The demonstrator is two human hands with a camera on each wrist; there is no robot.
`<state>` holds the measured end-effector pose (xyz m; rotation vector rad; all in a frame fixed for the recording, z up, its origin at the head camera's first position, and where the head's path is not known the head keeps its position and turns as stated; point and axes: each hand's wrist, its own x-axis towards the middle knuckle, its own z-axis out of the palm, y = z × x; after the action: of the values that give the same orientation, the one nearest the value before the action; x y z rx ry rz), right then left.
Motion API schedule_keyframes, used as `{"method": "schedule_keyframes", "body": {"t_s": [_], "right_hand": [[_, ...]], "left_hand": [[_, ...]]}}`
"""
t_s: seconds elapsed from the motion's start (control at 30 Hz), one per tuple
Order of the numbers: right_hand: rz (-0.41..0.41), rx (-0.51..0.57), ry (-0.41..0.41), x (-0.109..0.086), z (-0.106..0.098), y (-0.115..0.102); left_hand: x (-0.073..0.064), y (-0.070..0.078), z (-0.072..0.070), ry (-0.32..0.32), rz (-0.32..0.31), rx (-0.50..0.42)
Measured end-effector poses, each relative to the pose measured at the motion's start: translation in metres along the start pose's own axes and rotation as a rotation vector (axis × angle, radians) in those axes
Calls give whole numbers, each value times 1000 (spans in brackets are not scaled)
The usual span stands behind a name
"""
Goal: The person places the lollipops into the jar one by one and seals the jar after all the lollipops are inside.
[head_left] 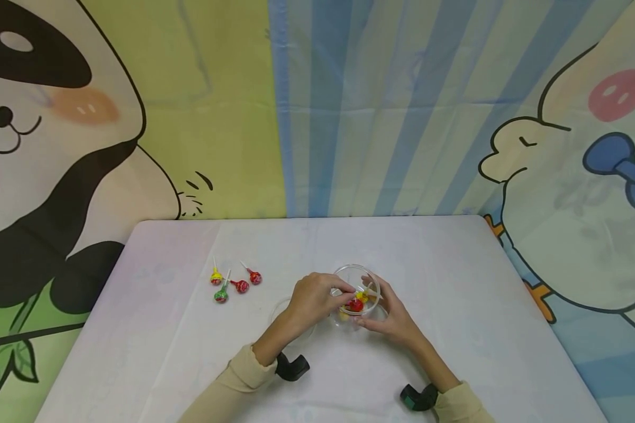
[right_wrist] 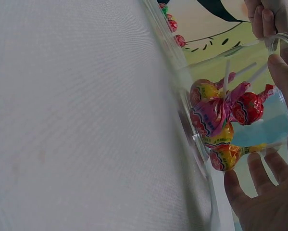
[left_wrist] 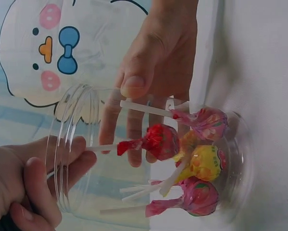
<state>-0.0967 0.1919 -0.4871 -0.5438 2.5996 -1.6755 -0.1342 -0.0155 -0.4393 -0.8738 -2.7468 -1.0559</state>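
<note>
A clear jar (head_left: 344, 322) stands upright on the table with several wrapped lollipops inside, among them a yellow lollipop (left_wrist: 205, 162) and a pink one (left_wrist: 201, 196). My left hand (head_left: 314, 301) reaches into the jar's mouth. Its thumb and finger pinch the white stick of a red lollipop (left_wrist: 162, 142), whose head hangs inside among the others. Around the jar's right side, my right hand (head_left: 397, 317) holds it, thumb at the near side and fingers behind, as the left wrist view shows.
Left of the jar, several loose lollipops lie on the white table (head_left: 180, 352): a yellow one (head_left: 216, 277), a green one (head_left: 221, 295) and red ones (head_left: 255, 277). A faint clear round edge (head_left: 273, 310) shows beside my left hand. Behind hangs a printed cloth (head_left: 381, 117).
</note>
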Motion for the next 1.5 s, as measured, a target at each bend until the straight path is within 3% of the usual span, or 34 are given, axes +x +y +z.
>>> {"method": "schedule_keyframes", "body": {"t_s": [0.2,0.5,0.6,0.73,0.83,0.9,1.03,1.17,1.33,1.5], "right_hand": [[-13,5,-2,-1,0,1],[-3,1,2,0,0,1],[-6,0,7,2,2,1],[-1,-8,12,3,3,0],[19,-8,15,3,4,-1],[31,-8,17,2,4,-3],[50,-21,26,-1,4,-5],[55,-34,29,-2,3,-6],[54,-39,28,-2,3,-6],[56,-49,28,-1,4,-6]], "left_hand": [[2,4,0,-48,-72,38],[4,8,-5,-82,-118,63],[-2,8,-6,-16,-107,73],[-20,3,-16,140,-58,54],[-39,-7,-31,213,-71,23],[-53,-17,-41,234,-116,7],[-81,-47,-56,258,-257,-2],[-103,-74,-65,243,-422,-8],[-116,-94,-76,220,-546,7],[-114,-111,-85,251,-542,98]]}}
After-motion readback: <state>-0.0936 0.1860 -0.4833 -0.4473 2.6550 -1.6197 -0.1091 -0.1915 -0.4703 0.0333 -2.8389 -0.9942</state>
